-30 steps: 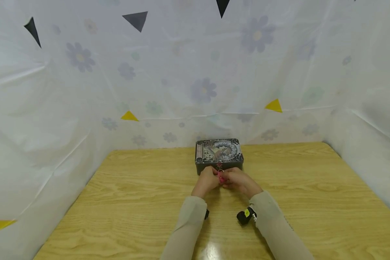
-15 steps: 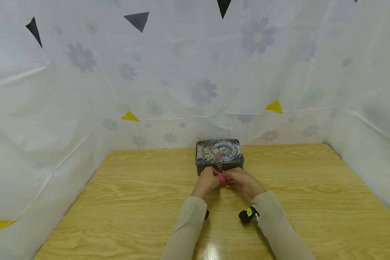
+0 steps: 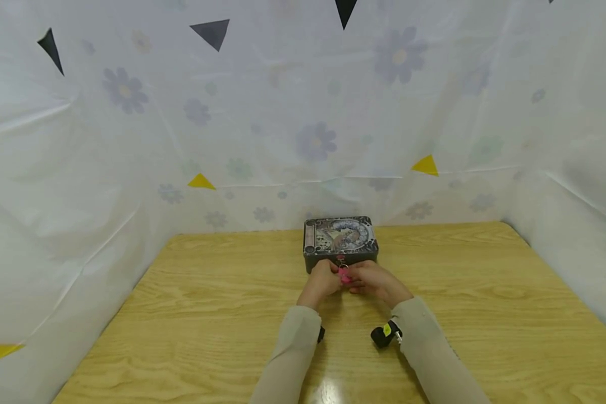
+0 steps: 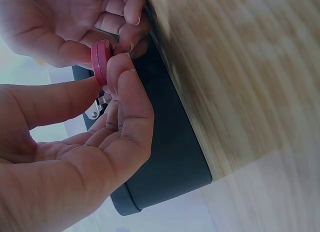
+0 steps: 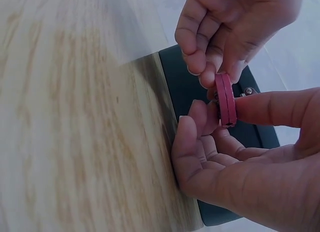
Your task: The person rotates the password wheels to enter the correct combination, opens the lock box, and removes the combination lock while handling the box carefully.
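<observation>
A small pink padlock (image 3: 344,275) hangs by its metal shackle at the latch (image 5: 248,91) on the front of a dark tin box (image 3: 340,235) with a printed lid. My left hand (image 3: 324,281) pinches the padlock from the left between thumb and fingertips. From the other side, the thumb and fingers of my right hand (image 3: 380,281) pinch it too. Seen edge-on in the left wrist view, the pink body (image 4: 101,62) sits between both sets of fingertips. The box lid is down. The fingers partly cover the padlock and the box's front.
The box stands near the back edge of a wood-grain table (image 3: 222,314). Behind it hangs a pale flower-print sheet (image 3: 283,140), with more white sheeting at both sides. A black wrist camera (image 3: 384,335) sits below the right sleeve.
My right hand has shifted slightly to the right, and its fingers have moved a little on the padlock. My left hand and the box have stayed in place.
</observation>
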`<state>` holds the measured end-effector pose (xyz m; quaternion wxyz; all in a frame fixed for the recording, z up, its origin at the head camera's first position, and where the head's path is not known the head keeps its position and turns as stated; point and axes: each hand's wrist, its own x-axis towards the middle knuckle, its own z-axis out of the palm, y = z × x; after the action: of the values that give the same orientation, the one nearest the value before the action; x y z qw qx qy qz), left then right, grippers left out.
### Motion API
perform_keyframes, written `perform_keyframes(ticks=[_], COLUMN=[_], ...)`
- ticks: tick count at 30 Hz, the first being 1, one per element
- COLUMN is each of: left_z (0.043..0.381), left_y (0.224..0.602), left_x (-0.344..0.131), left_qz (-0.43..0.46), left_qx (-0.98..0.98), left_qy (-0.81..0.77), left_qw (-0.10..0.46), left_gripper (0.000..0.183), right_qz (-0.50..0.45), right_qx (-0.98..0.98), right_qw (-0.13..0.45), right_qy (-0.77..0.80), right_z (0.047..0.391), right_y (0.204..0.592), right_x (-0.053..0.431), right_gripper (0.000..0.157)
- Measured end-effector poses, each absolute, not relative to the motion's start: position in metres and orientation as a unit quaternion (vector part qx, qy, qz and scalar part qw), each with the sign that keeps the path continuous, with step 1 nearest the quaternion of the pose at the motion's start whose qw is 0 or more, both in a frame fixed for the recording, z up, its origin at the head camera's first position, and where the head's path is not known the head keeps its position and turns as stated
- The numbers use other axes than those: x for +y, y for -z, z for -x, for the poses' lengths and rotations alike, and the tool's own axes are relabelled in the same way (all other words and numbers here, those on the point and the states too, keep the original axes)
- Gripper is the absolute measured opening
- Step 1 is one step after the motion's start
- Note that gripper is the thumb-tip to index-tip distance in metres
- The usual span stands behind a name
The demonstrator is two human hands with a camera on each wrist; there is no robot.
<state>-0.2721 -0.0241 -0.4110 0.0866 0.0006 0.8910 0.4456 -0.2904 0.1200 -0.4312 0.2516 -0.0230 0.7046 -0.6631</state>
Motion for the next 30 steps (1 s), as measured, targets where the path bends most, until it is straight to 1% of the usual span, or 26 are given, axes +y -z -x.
perform_keyframes(ticks=[6, 14, 25, 27, 30], left_z=[0.271, 0.272, 0.274, 0.275, 0.277], left_y=[0.41, 0.409, 0.413, 0.415, 0.418], left_x=[-0.024, -0.022, -0.023, -0.024, -0.026], left_qz=[0.001, 0.012, 0.01, 0.007, 0.015], left_qx=[0.889, 0.879, 0.868, 0.851, 0.806], left_qy=[-0.449, -0.467, -0.488, -0.515, -0.575], left_qw=[0.089, 0.099, 0.093, 0.103, 0.139], left_gripper=[0.011, 0.015, 0.014, 0.015, 0.019], right_qz=[0.035, 0.039, 0.034, 0.036, 0.037], right_qx=[0.709, 0.715, 0.72, 0.719, 0.715], right_qw=[0.247, 0.238, 0.236, 0.236, 0.234], right_qy=[0.659, 0.656, 0.651, 0.653, 0.657], right_z=[0.29, 0.292, 0.29, 0.29, 0.289], right_y=[0.431, 0.435, 0.433, 0.432, 0.431], right_x=[0.12, 0.12, 0.118, 0.119, 0.12], right_gripper=[0.036, 0.031, 0.034, 0.034, 0.035])
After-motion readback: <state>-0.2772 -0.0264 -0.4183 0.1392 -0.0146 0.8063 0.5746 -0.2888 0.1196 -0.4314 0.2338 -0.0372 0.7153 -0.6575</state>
